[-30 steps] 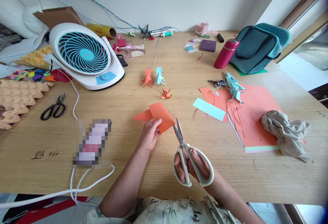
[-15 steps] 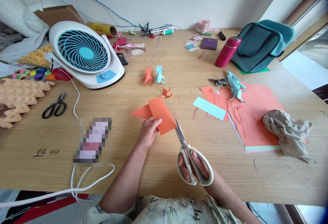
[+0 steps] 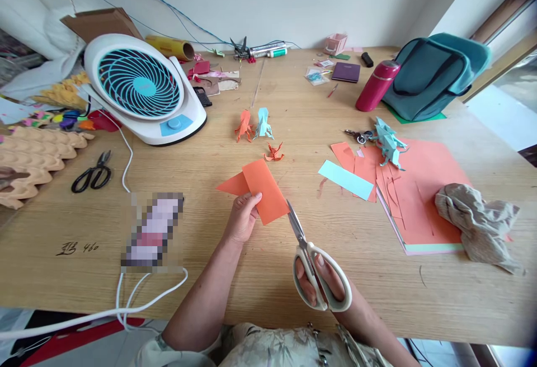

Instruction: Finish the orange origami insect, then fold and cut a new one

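Note:
Between the thumb and fingers of my left hand [image 3: 244,216] is a folded piece of orange paper [image 3: 268,191], with a pointed flap sticking out to the left. My right hand [image 3: 321,280] has its thumb and fingers through the handles of white-handled scissors [image 3: 308,255]. The scissor blades point up and left, their tips by the paper's right corner and nearly closed together. Beyond the paper stand small folded paper figures: an orange one [image 3: 244,125], a light blue one [image 3: 263,123] and a low orange one [image 3: 274,153].
To the right lie a light blue strip [image 3: 346,180], orange sheets [image 3: 436,188], a larger blue paper figure [image 3: 388,143] and a crumpled cloth [image 3: 474,221]. A fan [image 3: 142,90], black scissors [image 3: 92,174] and a blurred phone [image 3: 153,233] are left. A red bottle [image 3: 377,84] stands by a bag [image 3: 432,79].
The scissors have shifted slightly down, and the blades look a little more closed. The view has moved slightly. Both hands keep their holds.

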Demonstrator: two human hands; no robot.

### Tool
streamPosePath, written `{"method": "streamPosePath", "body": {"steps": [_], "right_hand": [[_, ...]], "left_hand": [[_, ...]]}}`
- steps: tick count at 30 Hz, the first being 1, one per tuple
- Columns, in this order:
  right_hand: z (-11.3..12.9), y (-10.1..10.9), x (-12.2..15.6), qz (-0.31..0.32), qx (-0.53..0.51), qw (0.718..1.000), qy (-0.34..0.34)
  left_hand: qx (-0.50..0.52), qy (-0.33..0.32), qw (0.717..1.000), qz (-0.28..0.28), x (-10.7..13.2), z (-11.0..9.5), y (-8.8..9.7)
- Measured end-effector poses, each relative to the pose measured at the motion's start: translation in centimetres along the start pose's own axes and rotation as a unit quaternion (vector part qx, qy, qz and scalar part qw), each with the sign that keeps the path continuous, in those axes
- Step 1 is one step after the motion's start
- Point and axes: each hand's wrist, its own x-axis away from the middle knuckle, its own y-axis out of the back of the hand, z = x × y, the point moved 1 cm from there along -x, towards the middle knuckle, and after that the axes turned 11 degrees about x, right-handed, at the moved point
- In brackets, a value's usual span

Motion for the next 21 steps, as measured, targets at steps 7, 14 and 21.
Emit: {"method": "streamPosePath", "body": {"steps": [7,14,21], "right_hand": [[-0.2,-0.4,0.3,-0.011,0.011,1.0,0.001],[0.0,-0.7,0.1,0.017,0.004,1.0,0.003],[0.1,-1.1,-0.2,0.014,-0.017,1.0,0.017]], "left_hand": [[0.004,-0.021,1.0,0.003,0.2,0.1,-0.1],[-0.009,-0.031,0.999,0.001,0.4,0.3,0.1],[-0.023,-0.029,0.999,0.0,0.7,0.9,0.2]]}}
